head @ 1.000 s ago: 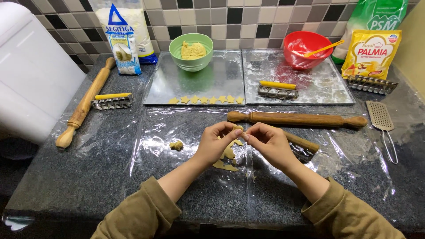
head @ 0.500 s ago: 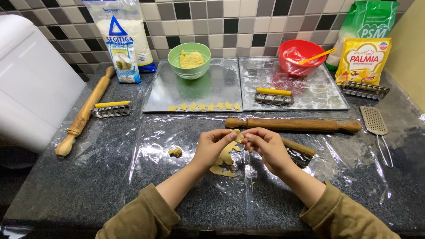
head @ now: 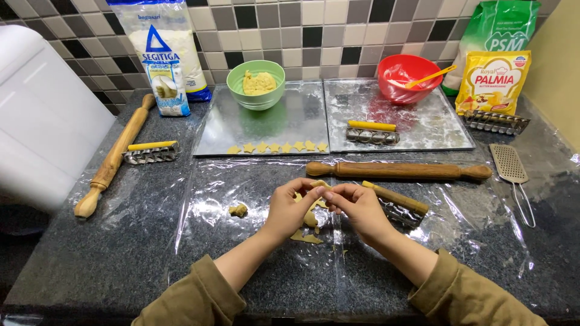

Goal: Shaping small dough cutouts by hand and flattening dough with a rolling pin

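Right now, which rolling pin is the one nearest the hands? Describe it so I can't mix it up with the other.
Start at the two metal trays against the tiled wall. Just in front of them, on the plastic-covered counter, a wooden rolling pin lies crosswise, beyond the left hand and right hand. It is darker than the pale rolling pin, which lies at a slant far left.

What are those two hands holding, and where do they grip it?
Both the left hand and right hand pinch a small piece of yellow dough by its edges, between fingertips.

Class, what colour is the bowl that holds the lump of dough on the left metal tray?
The bowl is light green, seen best in the head view.
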